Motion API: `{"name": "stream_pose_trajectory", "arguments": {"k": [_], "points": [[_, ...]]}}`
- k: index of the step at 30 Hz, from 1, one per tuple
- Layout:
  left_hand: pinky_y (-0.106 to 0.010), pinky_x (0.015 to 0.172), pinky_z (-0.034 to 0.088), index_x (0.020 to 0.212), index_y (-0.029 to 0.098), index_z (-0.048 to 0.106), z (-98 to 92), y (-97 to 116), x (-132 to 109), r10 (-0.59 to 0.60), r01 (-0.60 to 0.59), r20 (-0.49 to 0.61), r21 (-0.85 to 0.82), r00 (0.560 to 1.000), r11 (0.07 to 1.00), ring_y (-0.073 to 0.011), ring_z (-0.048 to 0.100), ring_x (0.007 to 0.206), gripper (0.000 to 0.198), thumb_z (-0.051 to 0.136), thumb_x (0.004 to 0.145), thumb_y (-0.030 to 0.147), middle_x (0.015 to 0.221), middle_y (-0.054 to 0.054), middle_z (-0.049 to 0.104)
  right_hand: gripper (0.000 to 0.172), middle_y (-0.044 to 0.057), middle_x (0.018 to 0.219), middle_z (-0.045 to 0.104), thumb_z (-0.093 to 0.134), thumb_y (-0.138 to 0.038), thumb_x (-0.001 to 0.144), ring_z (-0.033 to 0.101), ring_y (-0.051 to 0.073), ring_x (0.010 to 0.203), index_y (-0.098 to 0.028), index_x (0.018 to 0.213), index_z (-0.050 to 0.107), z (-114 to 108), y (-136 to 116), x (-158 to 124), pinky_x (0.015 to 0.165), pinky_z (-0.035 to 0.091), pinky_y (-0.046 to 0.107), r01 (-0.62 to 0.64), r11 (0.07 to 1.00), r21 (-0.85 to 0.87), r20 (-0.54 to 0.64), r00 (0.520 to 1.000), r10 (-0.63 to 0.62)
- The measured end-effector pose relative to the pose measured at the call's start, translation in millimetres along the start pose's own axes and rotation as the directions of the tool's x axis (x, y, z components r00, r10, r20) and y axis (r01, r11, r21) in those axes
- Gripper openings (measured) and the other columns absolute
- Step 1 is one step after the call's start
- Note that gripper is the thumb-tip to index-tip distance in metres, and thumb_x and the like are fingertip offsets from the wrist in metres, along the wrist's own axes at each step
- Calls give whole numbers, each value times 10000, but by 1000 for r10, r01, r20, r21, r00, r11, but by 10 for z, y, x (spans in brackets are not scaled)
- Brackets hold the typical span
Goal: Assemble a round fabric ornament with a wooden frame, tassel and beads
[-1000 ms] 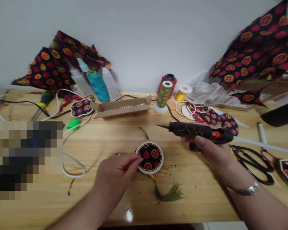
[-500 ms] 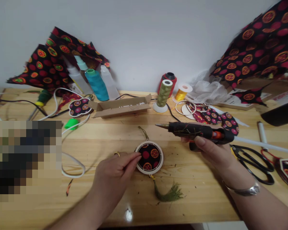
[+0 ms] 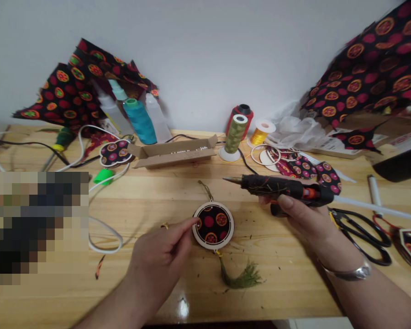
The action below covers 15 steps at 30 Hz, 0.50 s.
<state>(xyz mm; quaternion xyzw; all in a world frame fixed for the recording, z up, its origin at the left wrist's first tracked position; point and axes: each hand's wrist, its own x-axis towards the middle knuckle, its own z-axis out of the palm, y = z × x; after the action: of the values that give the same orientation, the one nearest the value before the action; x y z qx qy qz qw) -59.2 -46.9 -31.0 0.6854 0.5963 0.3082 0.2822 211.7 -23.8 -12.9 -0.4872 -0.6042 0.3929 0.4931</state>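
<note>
A round ornament (image 3: pixel 213 224) lies flat on the table, its pale wooden ring framing dark fabric with red and orange circles. A cord loop tops it and a green tassel (image 3: pixel 239 275) trails from its lower edge. My left hand (image 3: pixel 162 251) is at its left side, index fingertip on the rim and thumb just below, apart from the index; the other fingers are curled and partly hidden. In my right hand (image 3: pixel 299 212) is a black hot glue gun (image 3: pixel 277 186), nozzle pointing left above the ornament, with a translucent glue stick (image 3: pixel 376 206) out the back.
Black-handled scissors (image 3: pixel 365 235) lie under my right wrist. Behind stand an open cardboard box (image 3: pixel 178 156), a green thread spool (image 3: pixel 235 137), a teal spool (image 3: pixel 140 123) and bottles. White cable (image 3: pixel 106 249) loops at left. Wooden rings (image 3: pixel 265 155) and fabric pieces sit back right.
My left fingers have loosened from a pinch at the ornament's left edge and drawn back slightly left. The glue gun stays nearly in place.
</note>
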Motion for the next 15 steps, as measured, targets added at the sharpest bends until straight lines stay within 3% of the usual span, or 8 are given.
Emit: {"name": "stream_pose_trajectory", "arguments": {"k": [3, 6, 15], "points": [[-276, 541, 436, 946, 359, 765, 34, -62, -54, 126, -135, 61, 183, 990, 974, -179, 614, 497, 329, 559, 763, 179, 577, 20, 728, 278, 12, 671, 640, 694, -513, 752, 566, 181, 589, -236, 759, 697, -2, 19, -8, 577, 486, 311, 17, 1000, 8, 3, 1000, -17], [-275, 562, 440, 959, 328, 761, 45, -43, -88, 175, -197, 97, 311, 980, 930, -176, 627, 523, 334, 512, 803, 171, 616, 6, 739, 261, 2, 671, 639, 686, -499, 769, 572, 173, 588, -239, 776, 700, -11, 48, -23, 583, 484, 299, 17, 1000, 25, 5, 1000, -17], [-285, 569, 446, 1006, 261, 747, 74, -54, -101, 224, -258, 130, 430, 966, 865, -182, 653, 547, 342, 453, 853, 177, 680, -20, 764, 273, 6, 667, 626, 682, -507, 770, 561, 175, 589, -234, 758, 681, 2, 49, -37, 584, 475, 301, -7, 1000, 22, 0, 1000, 7]]}}
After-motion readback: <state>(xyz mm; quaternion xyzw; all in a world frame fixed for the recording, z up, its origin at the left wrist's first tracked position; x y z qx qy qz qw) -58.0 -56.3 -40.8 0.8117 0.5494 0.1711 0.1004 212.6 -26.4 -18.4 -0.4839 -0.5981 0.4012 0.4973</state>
